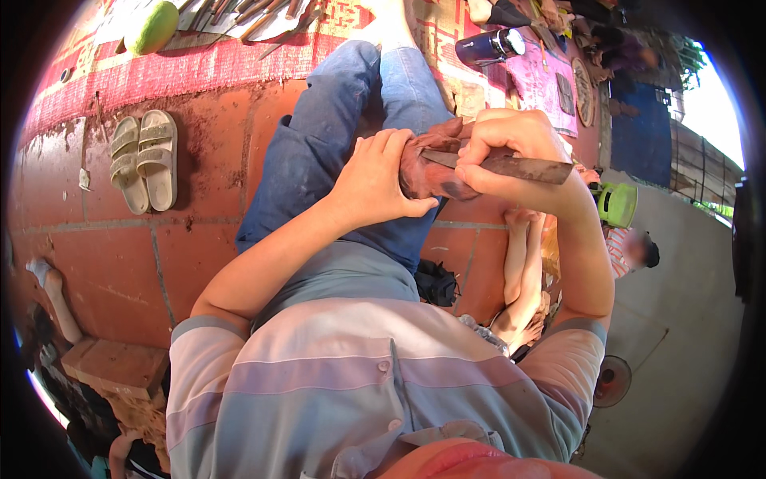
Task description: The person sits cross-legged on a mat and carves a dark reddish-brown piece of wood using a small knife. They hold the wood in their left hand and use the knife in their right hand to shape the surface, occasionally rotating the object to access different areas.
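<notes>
A reddish-brown carved piece (416,177) is held over blue jeans (307,152), the left hand (379,177) clamped on its left side, the right hand (512,137) closed around a knife (531,168) (from afar, I see its tip against the piece); to the left, tan sandals (158,156) lie on red tiles (104,271).

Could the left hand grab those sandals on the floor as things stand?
Probably not without letting go first: the left hand holds the reddish-brown piece. Nothing seems to block the sandals, but they lie off to the left, likely needing a lean.
</notes>
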Demonstrator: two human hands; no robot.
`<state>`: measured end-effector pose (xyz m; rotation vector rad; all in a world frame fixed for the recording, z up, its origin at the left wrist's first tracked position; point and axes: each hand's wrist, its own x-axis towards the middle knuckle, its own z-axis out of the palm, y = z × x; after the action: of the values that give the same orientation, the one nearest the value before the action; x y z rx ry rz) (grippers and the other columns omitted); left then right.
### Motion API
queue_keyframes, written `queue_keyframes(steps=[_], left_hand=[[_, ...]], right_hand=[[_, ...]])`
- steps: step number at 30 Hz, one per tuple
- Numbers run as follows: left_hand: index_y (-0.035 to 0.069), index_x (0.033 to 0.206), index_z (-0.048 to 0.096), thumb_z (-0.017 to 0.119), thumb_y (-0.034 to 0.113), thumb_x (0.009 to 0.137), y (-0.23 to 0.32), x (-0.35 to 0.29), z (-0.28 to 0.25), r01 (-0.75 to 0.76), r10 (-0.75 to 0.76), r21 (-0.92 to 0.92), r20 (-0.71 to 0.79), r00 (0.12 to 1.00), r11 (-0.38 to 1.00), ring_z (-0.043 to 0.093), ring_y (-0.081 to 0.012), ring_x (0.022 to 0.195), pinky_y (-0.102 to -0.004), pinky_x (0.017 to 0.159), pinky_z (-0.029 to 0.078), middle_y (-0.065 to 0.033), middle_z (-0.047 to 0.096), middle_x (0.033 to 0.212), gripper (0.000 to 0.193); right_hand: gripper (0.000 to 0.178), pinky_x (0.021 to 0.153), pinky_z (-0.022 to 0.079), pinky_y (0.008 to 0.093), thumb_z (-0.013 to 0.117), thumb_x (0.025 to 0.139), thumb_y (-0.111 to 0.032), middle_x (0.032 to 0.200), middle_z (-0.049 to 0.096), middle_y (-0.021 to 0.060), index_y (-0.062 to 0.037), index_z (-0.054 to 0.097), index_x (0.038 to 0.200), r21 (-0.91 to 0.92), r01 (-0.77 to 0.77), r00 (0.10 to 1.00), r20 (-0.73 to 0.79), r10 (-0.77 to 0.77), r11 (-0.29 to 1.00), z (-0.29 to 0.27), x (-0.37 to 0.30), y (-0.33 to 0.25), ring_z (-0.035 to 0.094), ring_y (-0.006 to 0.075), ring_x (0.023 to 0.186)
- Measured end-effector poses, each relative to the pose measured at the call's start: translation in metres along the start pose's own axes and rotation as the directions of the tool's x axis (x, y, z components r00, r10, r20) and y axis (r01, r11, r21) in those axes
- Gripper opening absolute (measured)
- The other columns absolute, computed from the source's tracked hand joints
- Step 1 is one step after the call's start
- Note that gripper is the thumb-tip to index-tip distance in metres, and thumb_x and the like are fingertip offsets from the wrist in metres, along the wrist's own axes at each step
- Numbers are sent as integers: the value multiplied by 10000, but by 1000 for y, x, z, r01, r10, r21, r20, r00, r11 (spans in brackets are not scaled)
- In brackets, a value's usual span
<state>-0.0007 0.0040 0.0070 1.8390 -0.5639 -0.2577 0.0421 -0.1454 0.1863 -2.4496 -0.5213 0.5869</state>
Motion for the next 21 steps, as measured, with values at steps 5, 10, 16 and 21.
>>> queue_keyframes(steps=[5, 10, 16, 21], left_hand=[[11, 1291, 388, 845, 408, 579, -1, 1, 1, -12, 12, 31, 6, 1000, 999, 480, -372, 1122, -437, 976, 408, -191, 477, 1246, 934], [4, 1290, 389, 847, 404, 580, -3, 1, 4, -14, 15, 35, -20, 1000, 999, 488, -347, 1128, -430, 998, 380, -198, 485, 1232, 935], [-12, 1293, 378, 845, 396, 588, -6, -1, 6, -53, 54, 22, -50, 997, 998, 481, -373, 1135, -435, 989, 395, -216, 474, 1241, 939], [-6, 1293, 376, 843, 393, 591, -5, 1, 6, -57, 58, 18, -67, 996, 998, 478, -382, 1137, -437, 992, 400, -218, 468, 1246, 933]], right_hand=[[149, 567, 412, 297, 687, 638, -117, 619, 562, 67, -28, 576, 593, 59, -99, 994, 58, 96, 993, -6, -1, -4, 522, 174, 599], [126, 584, 420, 284, 686, 660, -100, 622, 561, 53, -29, 593, 611, 31, -112, 990, 91, 109, 993, -11, 4, -5, 524, 147, 614], [87, 581, 423, 269, 680, 679, -75, 664, 575, 36, -30, 612, 648, 131, -135, 990, -29, 140, 982, -3, -1, 6, 534, 126, 631], [89, 574, 426, 273, 685, 681, -74, 667, 563, 45, -33, 612, 653, 51, -53, 991, -120, 59, 997, 4, -3, 3, 538, 137, 623]])
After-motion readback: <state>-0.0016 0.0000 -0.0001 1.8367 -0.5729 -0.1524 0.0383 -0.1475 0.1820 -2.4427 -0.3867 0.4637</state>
